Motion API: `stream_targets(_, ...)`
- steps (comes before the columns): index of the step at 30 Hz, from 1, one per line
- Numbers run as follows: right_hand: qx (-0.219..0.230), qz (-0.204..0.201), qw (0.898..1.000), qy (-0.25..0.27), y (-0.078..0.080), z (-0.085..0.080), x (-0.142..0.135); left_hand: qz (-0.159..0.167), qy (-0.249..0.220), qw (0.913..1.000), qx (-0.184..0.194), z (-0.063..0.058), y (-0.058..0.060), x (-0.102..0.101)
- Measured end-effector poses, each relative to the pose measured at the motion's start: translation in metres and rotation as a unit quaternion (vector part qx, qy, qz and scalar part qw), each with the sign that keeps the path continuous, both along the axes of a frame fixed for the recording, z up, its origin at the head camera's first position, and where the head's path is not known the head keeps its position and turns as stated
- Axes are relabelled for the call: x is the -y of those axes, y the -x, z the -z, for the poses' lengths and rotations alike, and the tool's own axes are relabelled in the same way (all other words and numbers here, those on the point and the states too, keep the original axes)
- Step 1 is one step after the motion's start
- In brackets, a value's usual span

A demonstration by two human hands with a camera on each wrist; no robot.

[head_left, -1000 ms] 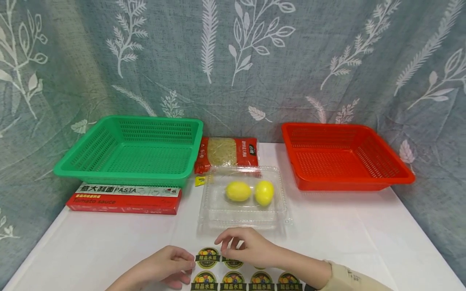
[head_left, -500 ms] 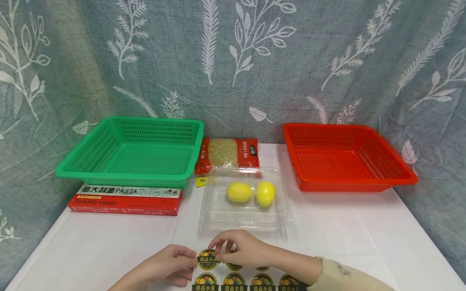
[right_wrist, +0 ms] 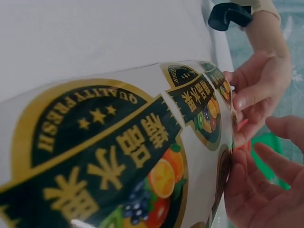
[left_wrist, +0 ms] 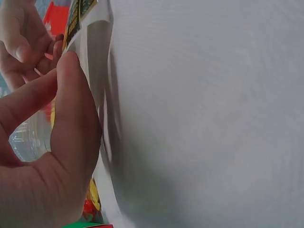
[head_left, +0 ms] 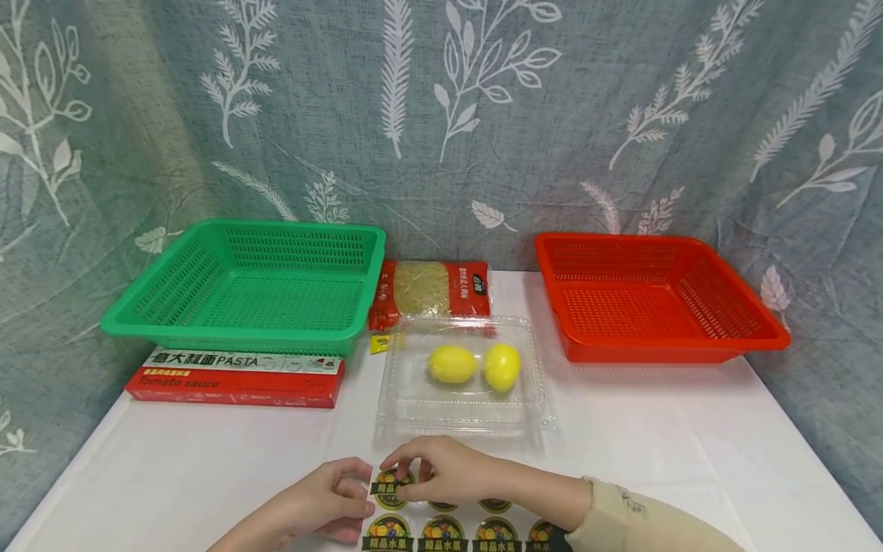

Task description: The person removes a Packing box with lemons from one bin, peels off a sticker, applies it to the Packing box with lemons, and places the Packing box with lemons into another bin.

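A white sheet of round fruit stickers lies at the front of the table, its dark labels printed with fruit. My left hand pinches its left edge between thumb and fingers; in the left wrist view that edge stands up off the white cloth beside the thumb. Over the top-left sticker hovers my right hand, thumb and index finger bent and spread apart. In the right wrist view the sheet bows upward, and the lower fingers of the right hand meet its edge.
Behind the hands, a clear plastic clamshell box shows two lemons. A green basket stands back left, partly over a red pasta box. A red basket is back right, and a red noodle packet lies between them.
My right hand has moved left along the top row of stickers to the top-left one. The left hand stays at the sheet's left edge, its fingers slightly shifted.
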State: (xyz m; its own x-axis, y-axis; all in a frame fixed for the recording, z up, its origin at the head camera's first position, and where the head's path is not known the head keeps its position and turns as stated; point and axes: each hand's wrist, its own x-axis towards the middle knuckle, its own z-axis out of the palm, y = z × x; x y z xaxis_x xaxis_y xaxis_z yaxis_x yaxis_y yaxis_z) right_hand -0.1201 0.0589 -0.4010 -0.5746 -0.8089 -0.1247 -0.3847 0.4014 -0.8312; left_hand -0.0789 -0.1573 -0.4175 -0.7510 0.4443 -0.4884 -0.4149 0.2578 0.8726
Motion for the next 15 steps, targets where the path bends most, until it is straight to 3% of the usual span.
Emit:
stream_targets(9, -0.053, -0.003, 0.998, -0.035, 0.0044, 0.0027, 0.0088, 0.006, -0.003, 0.9999, -0.014, -0.0023, -0.0025, -0.0013)
stream_targets(15, -0.060, 0.003, 0.998, -0.035, 0.0053, 0.0042, 0.0105, 0.007, -0.008, 0.9998, -0.018, -0.0037, -0.0048, -0.0024)
